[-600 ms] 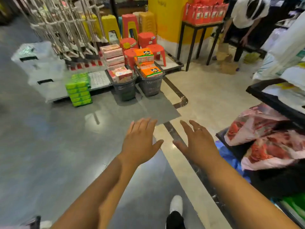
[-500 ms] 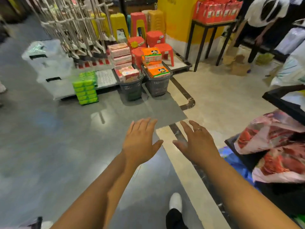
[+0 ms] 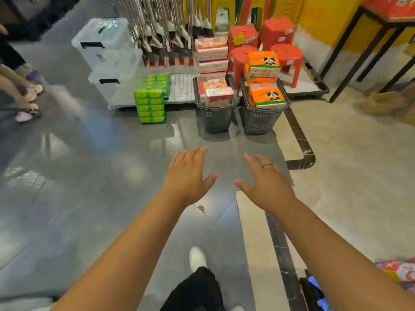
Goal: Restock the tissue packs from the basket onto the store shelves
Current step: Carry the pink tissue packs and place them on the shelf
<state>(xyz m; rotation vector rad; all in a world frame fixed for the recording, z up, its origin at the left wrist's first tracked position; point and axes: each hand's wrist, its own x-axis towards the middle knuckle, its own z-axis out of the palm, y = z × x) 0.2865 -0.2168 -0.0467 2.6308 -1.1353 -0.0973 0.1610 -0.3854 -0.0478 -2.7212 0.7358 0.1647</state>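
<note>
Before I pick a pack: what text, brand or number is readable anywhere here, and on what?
No text can be read in this view.
Orange panda packs: print blurred.
Pink packs: print blurred.
Green packs: print too small.
Yellow starburst sticker on red stool: blurred.
Clear bin: mark too small.

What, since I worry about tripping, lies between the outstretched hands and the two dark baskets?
Only bare grey floor, per the head view. The left hand and right hand are open and empty, short of the pink-pack basket and orange-pack basket.
</note>
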